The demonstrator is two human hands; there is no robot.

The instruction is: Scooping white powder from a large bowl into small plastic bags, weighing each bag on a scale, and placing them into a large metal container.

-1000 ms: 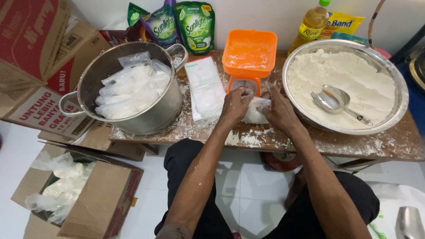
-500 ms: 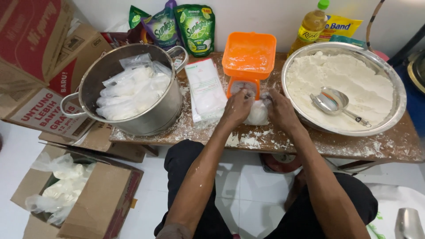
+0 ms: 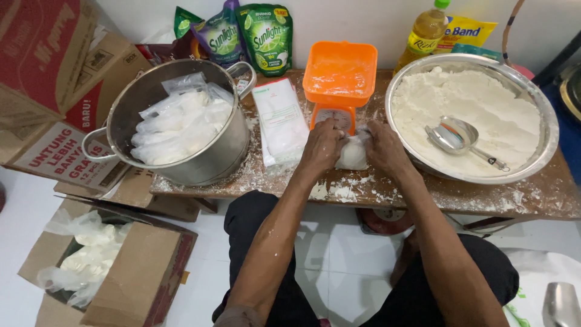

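Flour-dusted forearms reach from the seated person's lap up to a low wooden table point(image 3: 423, 203). Both hands close around a small clear bag of flour point(image 3: 353, 152) resting on the tabletop, just in front of an orange kitchen scale point(image 3: 339, 79). The left hand point(image 3: 322, 145) and right hand point(image 3: 382, 147) pinch the bag's neck. A slack grip could likely let the neck open, spilling flour over the already powdered wood.

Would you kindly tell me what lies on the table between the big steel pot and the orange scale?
In the head view, a flat stack of white plastic bags lies on the floury table between the steel pot and the orange scale.
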